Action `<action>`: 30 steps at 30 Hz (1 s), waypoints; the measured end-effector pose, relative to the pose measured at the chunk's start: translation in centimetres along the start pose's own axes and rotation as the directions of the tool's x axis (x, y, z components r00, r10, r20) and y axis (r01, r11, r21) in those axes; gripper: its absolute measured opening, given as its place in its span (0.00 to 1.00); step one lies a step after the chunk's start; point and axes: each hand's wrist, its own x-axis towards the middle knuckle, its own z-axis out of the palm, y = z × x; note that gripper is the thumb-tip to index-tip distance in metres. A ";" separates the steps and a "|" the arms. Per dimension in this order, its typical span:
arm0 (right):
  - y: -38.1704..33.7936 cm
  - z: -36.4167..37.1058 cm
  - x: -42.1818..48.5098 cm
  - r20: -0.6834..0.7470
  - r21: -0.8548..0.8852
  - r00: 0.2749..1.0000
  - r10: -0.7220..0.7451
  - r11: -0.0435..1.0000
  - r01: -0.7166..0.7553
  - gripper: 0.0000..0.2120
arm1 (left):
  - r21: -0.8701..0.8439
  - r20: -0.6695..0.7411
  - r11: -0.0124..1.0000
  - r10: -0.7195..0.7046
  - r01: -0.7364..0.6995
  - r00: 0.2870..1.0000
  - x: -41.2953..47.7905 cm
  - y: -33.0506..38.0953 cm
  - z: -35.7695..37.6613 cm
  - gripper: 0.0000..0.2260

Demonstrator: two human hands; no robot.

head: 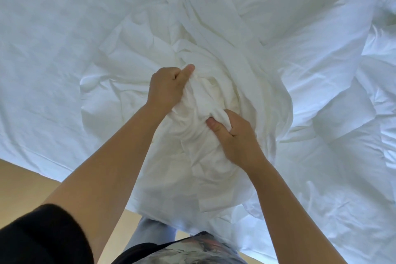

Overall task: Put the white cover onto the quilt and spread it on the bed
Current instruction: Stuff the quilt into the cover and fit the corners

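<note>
Two hands at work in the centre of the frame, both closed on cloth. We note the left hand [166, 85] fisted round a gather of the white cover [199, 156], fingers curled under, thumb stuck out towards the top of the frame. The right hand [233, 137] sits lower and just to the right, thumb laid along the fabric, fingers dug into a fold so that we cannot see their tips. Between the two hands the cover is bunched into a creased, cream-white heap. From there it hangs over the near edge of the bed, down towards the bottom centre of the frame. A twisted band of the same cloth runs from the heap up to the top centre. The quilt [334, 113], puffy and stitched in panels, fills the right side from the upper corner to the lower. The cover's folds lie over its left margin, though where one ends and the other begins we cannot tell exactly. The left half of the frame holds the flat, lightly wrinkled bed sheet [53, 49]. Tan floor [21, 178] shows at lower left. A black sleeve [42, 236] sits in the bottom left corner, on the left arm, with light trousers [152, 233] at bottom centre.
</note>
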 end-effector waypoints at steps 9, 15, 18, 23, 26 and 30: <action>1.4 0.3 0.4 0.016 0.144 0.988 0.154 0.977 -0.154 0.09 | -0.478 0.682 0.549 -0.261 0.686 0.683 -5.7 -1.7 -1.5 0.10; 0.6 0.9 0.6 0.106 -0.081 0.994 0.008 0.997 0.000 0.12 | -0.201 0.528 0.898 -0.237 0.391 0.815 -4.3 -1.3 -1.3 0.09; 0.3 1.4 0.7 0.190 -0.332 0.972 -0.137 0.923 0.194 0.18 | -0.150 0.577 0.911 -0.234 0.383 0.783 -3.8 -0.5 -1.1 0.17; 0.4 1.1 0.4 0.120 -0.406 0.980 -0.156 0.893 0.192 0.25 | -0.234 0.485 0.840 -0.336 0.490 0.807 -3.2 -0.5 -0.5 0.12; 2.8 -1.2 0.7 -0.062 -0.512 0.981 -0.182 0.850 0.126 0.23 | -0.450 0.372 0.674 -0.455 0.586 0.809 -2.8 -1.6 -1.5 0.11; 5.7 -4.5 0.6 -0.172 -0.672 0.977 -0.124 0.740 -0.024 0.17 | -0.399 0.519 0.682 -0.383 0.613 0.764 -3.6 -2.9 -1.9 0.13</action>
